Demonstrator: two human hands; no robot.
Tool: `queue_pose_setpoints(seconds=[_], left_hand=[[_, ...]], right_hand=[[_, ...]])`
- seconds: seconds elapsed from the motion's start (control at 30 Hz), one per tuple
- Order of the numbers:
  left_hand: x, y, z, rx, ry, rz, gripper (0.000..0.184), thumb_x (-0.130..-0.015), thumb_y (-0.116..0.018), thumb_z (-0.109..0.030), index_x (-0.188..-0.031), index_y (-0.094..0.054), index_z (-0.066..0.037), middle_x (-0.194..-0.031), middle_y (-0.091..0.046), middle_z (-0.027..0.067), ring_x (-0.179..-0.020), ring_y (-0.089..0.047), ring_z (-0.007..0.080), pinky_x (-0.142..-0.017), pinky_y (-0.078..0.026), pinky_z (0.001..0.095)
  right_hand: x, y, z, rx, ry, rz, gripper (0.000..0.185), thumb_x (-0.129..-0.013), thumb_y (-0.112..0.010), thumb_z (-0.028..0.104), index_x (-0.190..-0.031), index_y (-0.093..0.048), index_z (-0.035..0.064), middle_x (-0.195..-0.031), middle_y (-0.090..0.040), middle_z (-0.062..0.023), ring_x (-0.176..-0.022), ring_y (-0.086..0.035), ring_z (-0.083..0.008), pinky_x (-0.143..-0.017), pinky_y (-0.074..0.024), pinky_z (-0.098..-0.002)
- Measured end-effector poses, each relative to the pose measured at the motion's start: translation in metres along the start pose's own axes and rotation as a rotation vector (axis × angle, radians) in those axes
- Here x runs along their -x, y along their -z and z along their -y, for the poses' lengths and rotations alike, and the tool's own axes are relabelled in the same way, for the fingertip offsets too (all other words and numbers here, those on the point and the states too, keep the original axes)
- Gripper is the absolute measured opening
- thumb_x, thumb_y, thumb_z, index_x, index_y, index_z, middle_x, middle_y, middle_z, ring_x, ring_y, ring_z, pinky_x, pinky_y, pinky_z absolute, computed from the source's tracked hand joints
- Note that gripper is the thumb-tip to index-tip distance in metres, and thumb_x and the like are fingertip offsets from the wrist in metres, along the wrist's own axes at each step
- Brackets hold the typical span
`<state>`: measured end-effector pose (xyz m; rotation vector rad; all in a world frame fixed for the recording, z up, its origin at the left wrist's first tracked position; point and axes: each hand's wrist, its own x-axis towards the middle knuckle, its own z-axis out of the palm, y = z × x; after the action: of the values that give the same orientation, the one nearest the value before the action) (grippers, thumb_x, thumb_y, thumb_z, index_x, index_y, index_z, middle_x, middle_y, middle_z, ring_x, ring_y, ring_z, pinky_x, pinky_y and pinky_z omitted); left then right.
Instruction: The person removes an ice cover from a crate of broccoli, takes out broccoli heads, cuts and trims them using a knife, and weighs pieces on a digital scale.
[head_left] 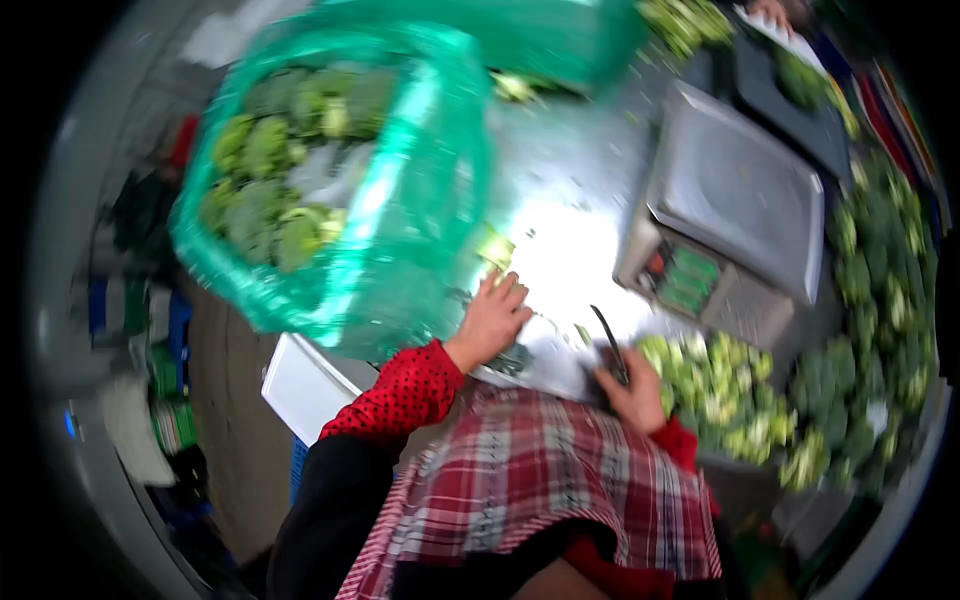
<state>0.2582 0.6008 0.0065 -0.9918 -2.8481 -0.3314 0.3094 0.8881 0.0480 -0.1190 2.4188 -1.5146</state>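
seemingly partway: bright green broccoli heads [262, 150] inside open shiny green plastic bag [440, 190], ten o'clock; loose pale-stemmed broccoli [722, 385] outside, four o'clock on grey metal counter [570, 205]. left hand [495, 320] loosely spread near pale-green stalk piece [493, 246]; right hand [638, 388] gripping thin dark curved knife [608, 337].

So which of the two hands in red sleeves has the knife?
The right hand, the one beside the broccoli pile: a thin, dark knife sticks up from it. The left hand, near the green bag, shows no knife.

Broccoli [266, 148] and bag [432, 190] are green, the apron [540, 450] red plaid.
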Motion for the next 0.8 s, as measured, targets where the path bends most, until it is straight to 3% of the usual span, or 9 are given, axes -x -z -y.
queue_pose_setpoints(seconds=[0.1, 0.2, 0.27, 0.3, 0.37, 0.4, 0.53, 0.67, 0.8], left_hand=[[0.003, 0.062, -0.017, 0.059, 0.055, -0.068, 0.022, -0.071, -0.072, -0.013, -0.091, -0.063, -0.008, -0.109, -0.06, 0.0121, -0.116, -0.054, 0.0325, -0.103, -0.039, 0.0549], [-0.013, 0.166, -0.018, -0.017, -0.02, -0.357, 0.036, -0.068, -0.076, -0.014, -0.103, -0.066, -0.009, -0.111, -0.063, 0.0125, -0.105, -0.062, 0.0329, -0.093, -0.05, 0.0455], [-0.01, 0.229, 0.03, -0.361, 0.184, -0.447, 0.036, -0.071, -0.075, -0.015, -0.105, -0.066, -0.007, -0.108, -0.066, 0.0143, -0.099, -0.064, 0.033, -0.081, -0.053, 0.0451], [0.002, 0.243, 0.07, -0.33, 0.35, -0.495, 0.041, -0.071, -0.076, -0.019, -0.108, -0.065, -0.006, -0.11, -0.065, 0.016, -0.097, -0.064, 0.0333, -0.078, -0.052, 0.0441], [0.023, 0.276, 0.101, -0.464, 0.764, -0.157, 0.054, -0.074, -0.073, -0.04, -0.113, -0.062, -0.004, -0.111, -0.065, 0.0185, -0.096, -0.064, 0.0351, -0.08, -0.052, 0.0425], [0.025, 0.285, 0.109, -0.443, 1.004, 0.244, 0.071, -0.073, -0.066, -0.058, -0.12, -0.059, -0.005, -0.108, -0.064, 0.0184, -0.1, -0.063, 0.0352, -0.081, -0.052, 0.0445], [0.035, 0.276, 0.122, -0.19, 1.149, 0.356, 0.1, -0.069, -0.057, -0.078, -0.139, -0.047, -0.007, -0.125, -0.06, 0.0206, -0.113, -0.06, 0.0353, -0.095, -0.047, 0.0425], [0.05, 0.258, 0.135, -0.126, 1.167, 0.217, 0.095, -0.067, -0.063, -0.07, -0.138, -0.049, -0.008, -0.127, -0.06, 0.021, -0.113, -0.06, 0.0346, -0.094, -0.047, 0.0419], [0.044, 0.261, 0.11, -0.086, 1.253, -0.122, 0.074, -0.059, -0.078, -0.046, -0.122, -0.062, -0.011, -0.105, -0.069, 0.0167, -0.099, -0.066, 0.0327, -0.085, -0.051, 0.0405]], right_hand=[[0.01, -0.003, -0.026, -0.118, -0.187, 0.084, 0.035, -0.084, -0.073, 0.015, -0.114, -0.064, -0.0008, -0.096, -0.068, -0.0147, -0.087, -0.064, -0.023, -0.079, -0.0508, -0.0348], [0.003, -0.009, -0.012, -0.197, -0.228, 0.099, 0.032, -0.085, -0.072, 0.014, -0.113, -0.066, -0.0011, -0.094, -0.068, -0.012, -0.085, -0.063, -0.0203, -0.08, -0.0504, -0.0327], [-0.002, -0.008, 0.003, -0.149, -0.2, 0.107, 0.033, -0.084, -0.072, 0.014, -0.113, -0.066, -0.001, -0.094, -0.068, -0.0117, -0.085, -0.063, -0.0196, -0.079, -0.0502, -0.0322], [-0.004, -0.006, 0.006, -0.108, -0.197, 0.107, 0.034, -0.084, -0.072, 0.015, -0.113, -0.066, -0.001, -0.093, -0.068, -0.0114, -0.084, -0.063, -0.019, -0.078, -0.05, -0.0317], [-0.004, -0.006, 0.0, -0.112, -0.163, 0.088, 0.034, -0.083, -0.073, 0.015, -0.112, -0.066, -0.001, -0.091, -0.067, -0.0102, -0.08, -0.061, -0.0178, -0.073, -0.0491, -0.031], [-0.004, -0.005, 0.003, -0.09, -0.153, 0.092, 0.034, -0.082, -0.073, 0.015, -0.111, -0.066, -0.0011, -0.089, -0.067, -0.0095, -0.078, -0.06, -0.0175, -0.071, -0.0482, -0.0311], [0.003, -0.011, -0.007, -0.073, -0.146, 0.125, 0.035, -0.081, -0.073, 0.018, -0.109, -0.066, -0.002, -0.083, -0.064, -0.0092, -0.07, -0.055, -0.0175, -0.063, -0.0452, -0.0313], [0.007, -0.011, -0.008, 0.032, -0.109, 0.207, 0.037, -0.082, -0.074, 0.023, -0.108, -0.065, -0.0016, -0.083, -0.066, -0.0141, -0.07, -0.062, -0.0242, -0.065, -0.049, -0.0337], [0.013, -0.013, -0.009, 0.007, -0.067, 0.176, 0.039, -0.081, -0.074, 0.027, -0.108, -0.066, -0.0005, -0.087, -0.069, -0.0173, -0.074, -0.067, -0.0292, -0.068, -0.0526, -0.0363]])
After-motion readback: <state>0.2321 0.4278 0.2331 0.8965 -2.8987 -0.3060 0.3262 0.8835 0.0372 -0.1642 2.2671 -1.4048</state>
